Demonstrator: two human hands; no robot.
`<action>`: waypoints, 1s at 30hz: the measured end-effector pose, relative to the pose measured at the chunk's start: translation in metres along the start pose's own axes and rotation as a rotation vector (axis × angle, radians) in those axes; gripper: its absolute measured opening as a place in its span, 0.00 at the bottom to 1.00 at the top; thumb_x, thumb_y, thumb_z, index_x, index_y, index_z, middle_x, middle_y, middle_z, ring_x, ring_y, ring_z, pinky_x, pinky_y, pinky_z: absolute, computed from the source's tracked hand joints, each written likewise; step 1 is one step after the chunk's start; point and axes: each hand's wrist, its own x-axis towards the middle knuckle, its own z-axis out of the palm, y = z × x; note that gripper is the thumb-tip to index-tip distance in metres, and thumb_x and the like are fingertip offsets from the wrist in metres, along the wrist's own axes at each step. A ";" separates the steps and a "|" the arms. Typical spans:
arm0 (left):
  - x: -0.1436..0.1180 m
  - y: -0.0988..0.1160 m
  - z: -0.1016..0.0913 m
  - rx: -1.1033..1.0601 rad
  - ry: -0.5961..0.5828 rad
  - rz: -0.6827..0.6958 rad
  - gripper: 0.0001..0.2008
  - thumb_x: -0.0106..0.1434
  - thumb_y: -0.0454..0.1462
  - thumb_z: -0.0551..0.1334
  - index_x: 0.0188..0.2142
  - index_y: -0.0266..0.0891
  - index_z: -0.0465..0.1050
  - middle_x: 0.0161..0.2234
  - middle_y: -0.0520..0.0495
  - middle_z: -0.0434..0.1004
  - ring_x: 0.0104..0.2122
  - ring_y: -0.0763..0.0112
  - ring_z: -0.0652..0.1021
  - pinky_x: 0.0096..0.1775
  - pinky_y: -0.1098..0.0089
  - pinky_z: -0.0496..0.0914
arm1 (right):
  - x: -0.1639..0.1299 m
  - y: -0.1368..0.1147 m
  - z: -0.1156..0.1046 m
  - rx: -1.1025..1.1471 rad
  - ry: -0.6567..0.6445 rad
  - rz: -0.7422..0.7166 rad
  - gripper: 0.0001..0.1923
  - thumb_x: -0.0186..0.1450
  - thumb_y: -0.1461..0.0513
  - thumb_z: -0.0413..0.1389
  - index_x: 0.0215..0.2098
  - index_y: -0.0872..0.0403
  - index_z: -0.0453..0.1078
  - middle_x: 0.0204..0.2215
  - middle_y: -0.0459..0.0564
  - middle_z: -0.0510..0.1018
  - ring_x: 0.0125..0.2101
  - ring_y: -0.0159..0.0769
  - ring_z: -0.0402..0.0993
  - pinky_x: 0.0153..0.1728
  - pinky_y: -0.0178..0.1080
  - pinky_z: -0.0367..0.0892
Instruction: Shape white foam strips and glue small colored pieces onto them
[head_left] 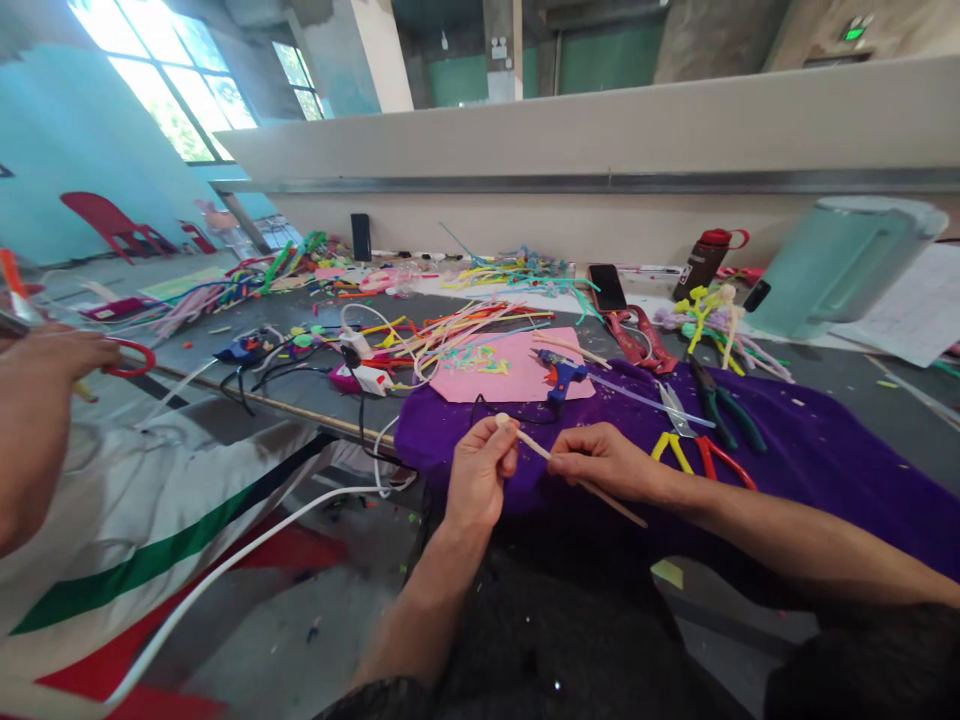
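Note:
My left hand [480, 470] pinches one end of a cream pipe cleaner [534, 446], where a small pale knob shows at the fingertips. Farther along the same stem, my right hand [600, 460] grips it between thumb and fingers, and the free end sticks out below that hand. Both hands are above the front of a purple cloth [814, 440]. Just beyond them, a blue hot glue gun [562, 374] lies on a pink sheet [457, 385] with small yellow and teal scraps. Pliers with red and yellow handles [679, 415] rest right of my right hand, beside dark green-handled pliers [724, 408].
At the left, another person's hand [64, 355] holds red-handled scissors [133, 358]. Bundles of coloured pipe cleaners [480, 318], a white power strip [367, 376] and a phone [607, 288] lie on the table. A teal jug [840, 265] and a dark bottle [703, 265] stand back right.

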 end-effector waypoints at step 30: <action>0.004 -0.003 -0.008 -0.025 -0.055 -0.013 0.10 0.50 0.40 0.66 0.30 0.36 0.72 0.17 0.56 0.62 0.15 0.83 0.61 0.18 0.78 0.51 | 0.005 -0.004 -0.010 -0.298 0.078 -0.096 0.12 0.61 0.56 0.53 0.30 0.56 0.72 0.20 0.44 0.72 0.21 0.27 0.63 0.22 0.30 0.57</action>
